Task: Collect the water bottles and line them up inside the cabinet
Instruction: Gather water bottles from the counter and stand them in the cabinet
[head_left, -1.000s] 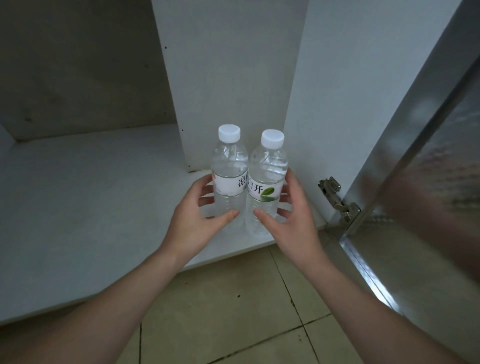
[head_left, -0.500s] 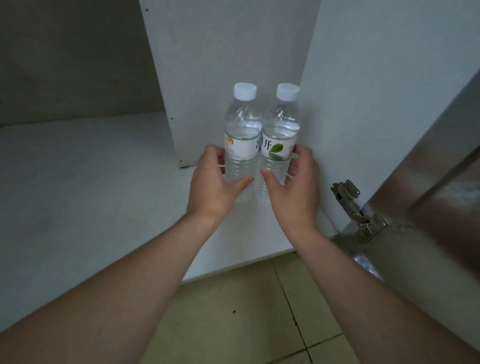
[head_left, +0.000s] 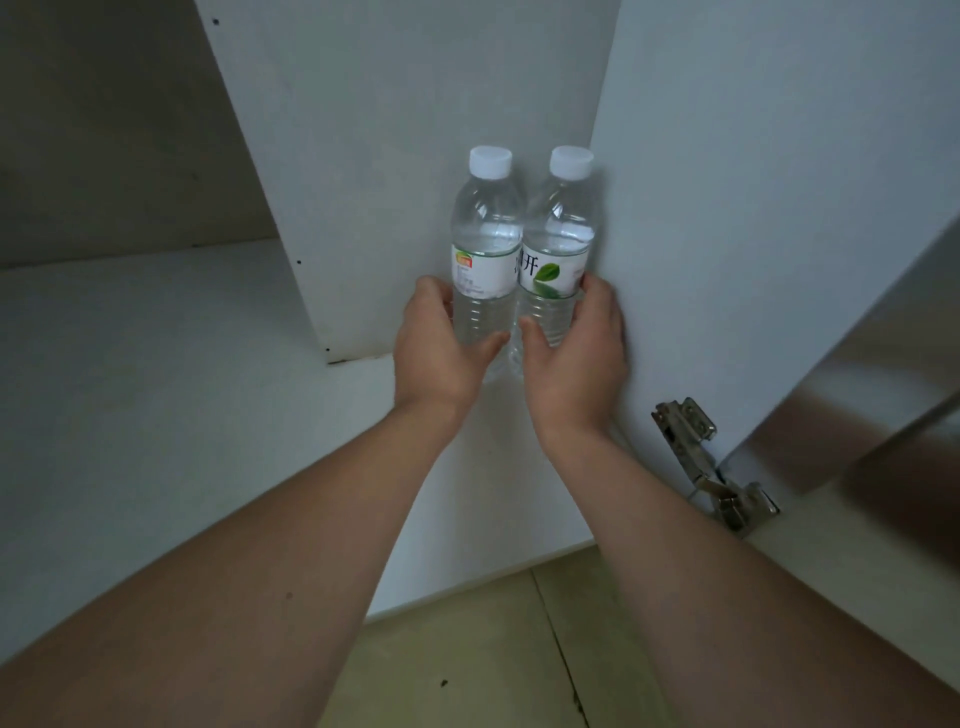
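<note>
Two clear water bottles with white caps stand upright and touching, deep in the right rear corner of the white cabinet shelf (head_left: 182, 395). My left hand (head_left: 436, 353) grips the lower body of the left bottle (head_left: 485, 244). My right hand (head_left: 576, 358) grips the lower body of the right bottle (head_left: 561, 244), whose label shows a green leaf. The bottles' bases are hidden behind my hands.
A white divider panel (head_left: 405, 156) rises just behind the bottles and the cabinet's side wall (head_left: 753, 208) stands at their right. A metal hinge (head_left: 696, 452) and the open reflective door (head_left: 893, 395) are at the right. Tiled floor (head_left: 493, 660) lies below the shelf edge.
Both hands closed round the two bottles at the shelf's front and slid them back into the rear right corner. My arms now reach further into the cabinet.
</note>
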